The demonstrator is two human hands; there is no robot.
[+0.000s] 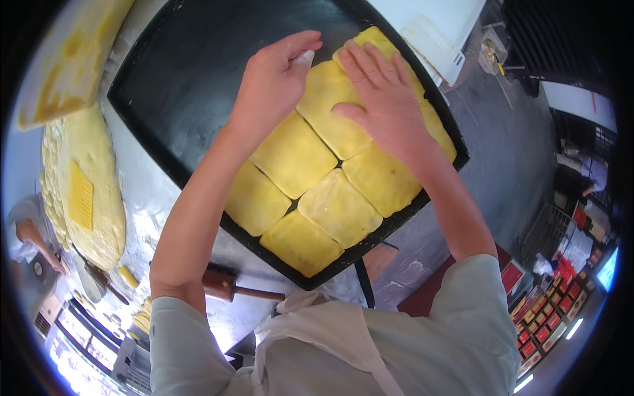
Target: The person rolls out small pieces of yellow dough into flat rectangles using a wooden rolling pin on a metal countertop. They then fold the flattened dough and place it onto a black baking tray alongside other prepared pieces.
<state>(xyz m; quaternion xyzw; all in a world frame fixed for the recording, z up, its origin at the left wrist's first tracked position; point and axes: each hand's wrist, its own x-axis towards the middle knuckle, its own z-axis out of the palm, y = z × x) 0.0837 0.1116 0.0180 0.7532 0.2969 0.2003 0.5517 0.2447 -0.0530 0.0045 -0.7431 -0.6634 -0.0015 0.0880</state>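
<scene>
A large black baking tray [168, 94] lies before me, with several flat, square pieces of yellow dough [294, 156] set close together over its right and near part. My right hand [379, 94] rests palm down, fingers spread, on the dough sheets near the tray's right edge. Left of it, my left hand [275, 74] hovers over the tray, its fingers curled. Something white shows at its thumb; whether this is a wrapping or a held thing cannot be told.
On the floured worktop [143, 183] to the left lies a long dough slab [101, 198] with a yellow scraper [80, 195] on it. A wooden rolling pin [223, 285] lies by the tray's near side. Another person [32, 232] works at far left.
</scene>
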